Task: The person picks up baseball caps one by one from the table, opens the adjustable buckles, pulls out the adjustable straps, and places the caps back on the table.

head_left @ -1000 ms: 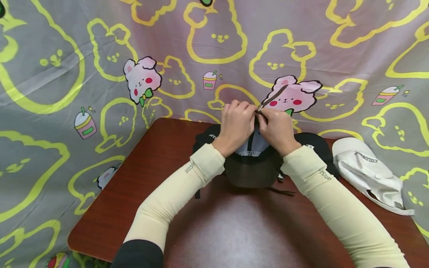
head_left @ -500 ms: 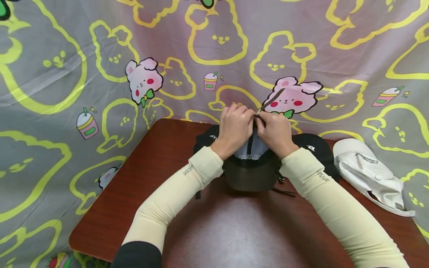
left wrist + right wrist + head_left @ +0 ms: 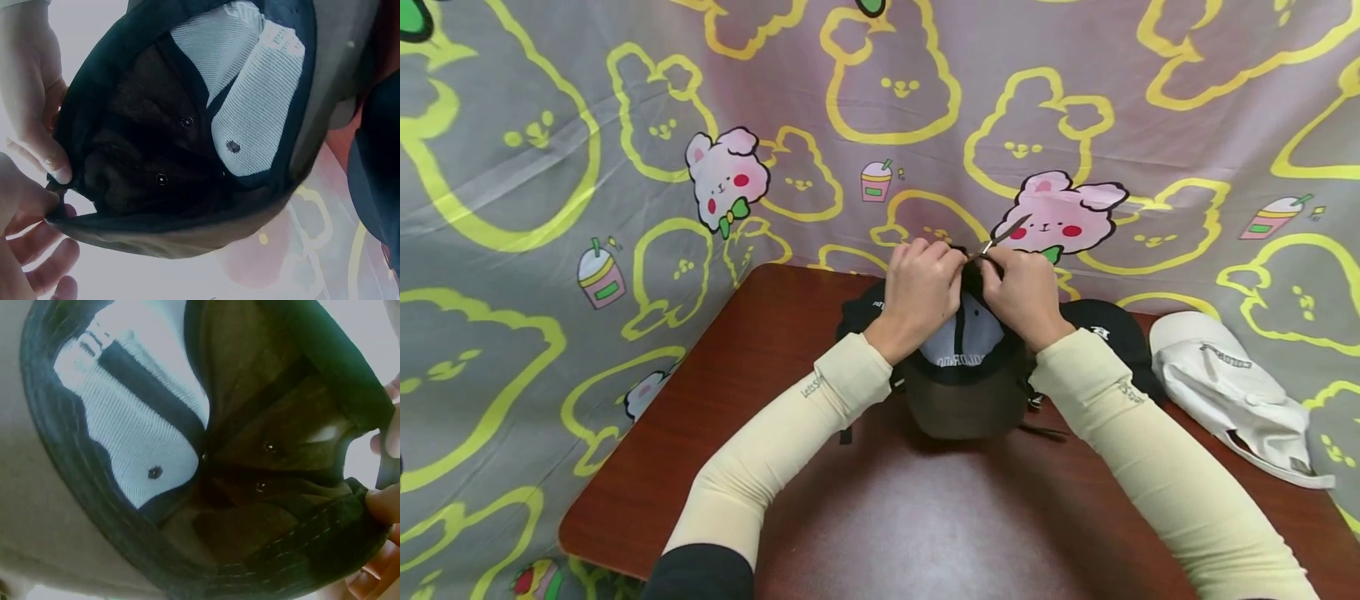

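A dark brown baseball cap hangs above the table, brim toward me and its hollow side facing me. Pale lining with reversed lettering shows inside its front. My left hand pinches the back strap on one side of the rear opening. On the other side my right hand grips the strap beside a small metal buckle. The strap's loose tail sticks up past the right fingers. Both wrist views show the rear opening between the two hands. Fingers hide part of the buckle.
A black cap lies behind my left hand, and another black cap sits right of my right hand. At the far right is a white cap. A patterned curtain rises directly behind the brown table.
The brown cap has tipped slightly, its brim now lower and more of the lining showing. The strap's loose tail reaches less high above the buckle. Both hands keep their hold.
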